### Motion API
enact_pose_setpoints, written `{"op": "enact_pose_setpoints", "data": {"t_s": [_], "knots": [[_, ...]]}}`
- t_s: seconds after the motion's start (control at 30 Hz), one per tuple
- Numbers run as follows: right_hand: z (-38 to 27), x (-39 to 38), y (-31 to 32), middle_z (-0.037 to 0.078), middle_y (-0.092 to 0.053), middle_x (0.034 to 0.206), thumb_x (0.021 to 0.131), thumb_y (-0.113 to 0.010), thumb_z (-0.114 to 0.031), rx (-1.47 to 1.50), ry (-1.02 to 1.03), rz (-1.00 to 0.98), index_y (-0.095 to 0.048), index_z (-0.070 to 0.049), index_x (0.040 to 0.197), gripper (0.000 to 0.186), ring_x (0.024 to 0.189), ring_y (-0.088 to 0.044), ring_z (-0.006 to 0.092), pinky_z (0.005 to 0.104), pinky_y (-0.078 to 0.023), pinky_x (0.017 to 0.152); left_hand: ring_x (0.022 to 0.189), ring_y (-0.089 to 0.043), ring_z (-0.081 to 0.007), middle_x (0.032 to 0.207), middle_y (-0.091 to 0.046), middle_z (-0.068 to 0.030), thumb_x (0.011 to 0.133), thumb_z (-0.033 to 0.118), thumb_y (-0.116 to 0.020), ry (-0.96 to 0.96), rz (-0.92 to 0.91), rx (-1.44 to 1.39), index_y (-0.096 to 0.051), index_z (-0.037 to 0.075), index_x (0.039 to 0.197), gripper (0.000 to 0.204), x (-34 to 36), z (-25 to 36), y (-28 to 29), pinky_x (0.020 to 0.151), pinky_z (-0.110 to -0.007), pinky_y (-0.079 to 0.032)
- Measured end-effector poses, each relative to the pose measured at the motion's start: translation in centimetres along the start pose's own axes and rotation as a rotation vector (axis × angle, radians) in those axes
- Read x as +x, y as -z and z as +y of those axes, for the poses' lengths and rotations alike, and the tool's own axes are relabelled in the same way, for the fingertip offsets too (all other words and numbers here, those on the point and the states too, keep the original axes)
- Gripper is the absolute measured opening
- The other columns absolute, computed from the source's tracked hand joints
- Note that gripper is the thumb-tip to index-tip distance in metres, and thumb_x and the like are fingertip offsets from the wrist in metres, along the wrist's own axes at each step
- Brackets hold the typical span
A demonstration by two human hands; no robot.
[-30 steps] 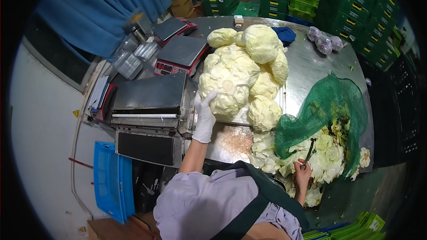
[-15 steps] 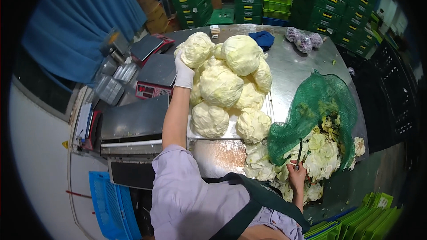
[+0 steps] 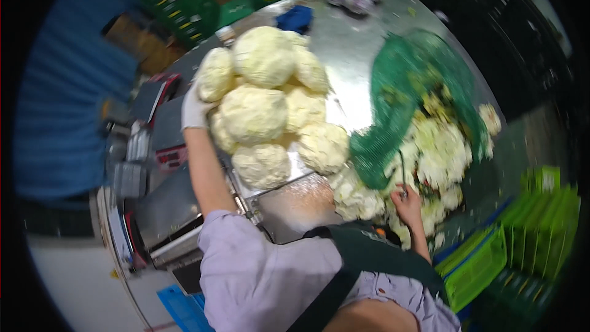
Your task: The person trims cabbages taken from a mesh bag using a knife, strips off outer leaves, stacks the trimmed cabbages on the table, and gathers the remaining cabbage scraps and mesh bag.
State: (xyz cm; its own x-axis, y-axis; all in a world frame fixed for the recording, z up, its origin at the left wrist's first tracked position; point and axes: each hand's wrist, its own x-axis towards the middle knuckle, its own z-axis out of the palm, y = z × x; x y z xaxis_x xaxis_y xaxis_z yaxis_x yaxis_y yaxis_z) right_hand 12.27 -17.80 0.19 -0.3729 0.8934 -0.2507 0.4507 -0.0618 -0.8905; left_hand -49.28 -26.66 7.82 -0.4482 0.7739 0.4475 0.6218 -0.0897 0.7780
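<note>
The gloved left hand [image 3: 195,109] is in the left-centre of the frame, cupped against the outer side of a pale cabbage head [image 3: 216,75] at the upper left of the pile. Its fingers are partly hidden and the picture is blurred, so I cannot tell whether they grip the head or only lie against it. The bare right hand [image 3: 408,203], at lower right of centre, is closed around a slim dark tool [image 3: 402,169], probably a knife, over the loose leaves [image 3: 439,157] beside the green mesh [image 3: 384,144]. The two hands are well apart.

To do this well, the left palm should stay broad and low on the head's outer side, since round heads probably roll easily and this one sits at the pile's edge, towards the scale [image 3: 169,126]. It is best nestled against the large upper head [image 3: 264,56] and the middle head [image 3: 254,113], and tested for steadiness before the palm comes away. Gentle pressure is wiser than a push, which could unsettle the lower heads. The tool is best left low over the leaves, its tip clear of the mesh, where it could snag, and away from the reaching arm.
</note>
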Motion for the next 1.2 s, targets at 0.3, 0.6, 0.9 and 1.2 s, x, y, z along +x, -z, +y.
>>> {"op": "enact_pose_setpoints", "data": {"t_s": [0.3,0.6,0.9,1.2], "knots": [[0.2,-2.6,-0.6,0.007,-0.063,0.086,0.076,-0.062,-0.013,0.012,0.031,-0.042,-0.045,-0.003,0.12,0.049,0.069,-0.058,0.0132,0.0272,-0.047,0.065,0.079,-0.059,-0.0171,0.087,-0.062,-0.0072,0.08,0.009,-0.057,0.41,0.385,-0.309,-0.061,-0.001,0.092,0.016,1.6,-0.9,2.9,0.07,-0.028,-0.047],[3.5,-5.3,-0.3,0.003,-0.062,0.088,0.086,-0.052,-0.025,-0.033,0.114,-0.728,-0.047,-0.007,0.121,0.039,0.06,-0.052,0.0113,0.0248,-0.043,0.057,0.101,-0.053,-0.0205,0.11,-0.058,-0.01,0.078,0.005,-0.063,0.1,-0.085,-0.15,-0.058,0.0,0.105,0.028,-0.7,17.3,-24.2,0.09,-0.03,-0.04],[5.7,-1.7,-4.2,0.008,-0.062,0.066,0.078,-0.053,-0.021,0.067,-0.18,-0.763,-0.059,-0.002,0.098,0.028,0.053,-0.056,0.0183,0.0316,-0.045,0.049,0.13,-0.019,-0.0337,0.137,-0.021,-0.0271,0.061,0.054,-0.071,-0.089,-0.682,0.435,-0.032,0.001,0.131,0.096,4.7,15.3,-49.5,0.104,-0.037,-0.022],[7.7,-2.5,-1.8,0.022,-0.06,0.084,0.077,-0.058,-0.024,0.135,-0.056,-0.084,-0.061,-0.003,0.091,0.026,0.081,-0.056,0.0365,0.0399,-0.045,0.075,0.133,-0.011,-0.0341,0.146,-0.003,-0.0122,0.057,0.064,-0.066,0.052,-0.893,0.728,-0.022,0.019,0.139,0.103,5.6,12.8,-60.6,0.103,-0.055,-0.013]]}}
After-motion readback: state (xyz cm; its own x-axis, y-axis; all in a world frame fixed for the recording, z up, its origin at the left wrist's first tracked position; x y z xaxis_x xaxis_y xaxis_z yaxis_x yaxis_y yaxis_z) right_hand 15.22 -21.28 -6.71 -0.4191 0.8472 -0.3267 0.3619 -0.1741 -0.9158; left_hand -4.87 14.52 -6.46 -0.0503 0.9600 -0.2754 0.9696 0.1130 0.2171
